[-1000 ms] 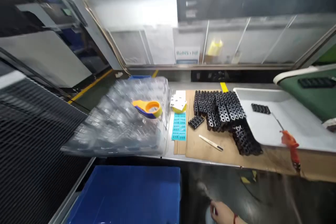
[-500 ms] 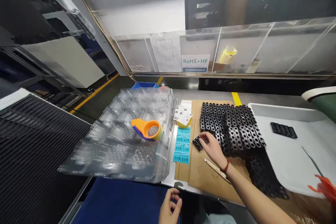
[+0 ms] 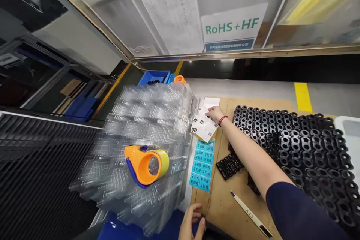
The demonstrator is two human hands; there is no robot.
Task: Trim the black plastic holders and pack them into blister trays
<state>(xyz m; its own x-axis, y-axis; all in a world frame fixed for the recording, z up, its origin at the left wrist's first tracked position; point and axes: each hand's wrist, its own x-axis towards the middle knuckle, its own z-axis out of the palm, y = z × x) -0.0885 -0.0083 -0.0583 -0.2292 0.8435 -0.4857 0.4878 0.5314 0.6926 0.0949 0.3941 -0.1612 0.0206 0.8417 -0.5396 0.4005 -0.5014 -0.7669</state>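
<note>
Right hand [image 3: 215, 114]: grip narrow at one-o'clock edge of white label sheet [image 3: 203, 129]; firm pinch could not be confirmed. Sheet lay at twelve o'clock from blue labels [image 3: 201, 167]; judged light, limp, easily creased, best held by edge. Left hand [image 3: 188, 225]: fingers parted.

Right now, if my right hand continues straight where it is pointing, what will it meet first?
Your right hand seems already at the white printed labels; just past them, the stack of clear plastic trays looks next in line. How their heights compare is unclear.
</note>
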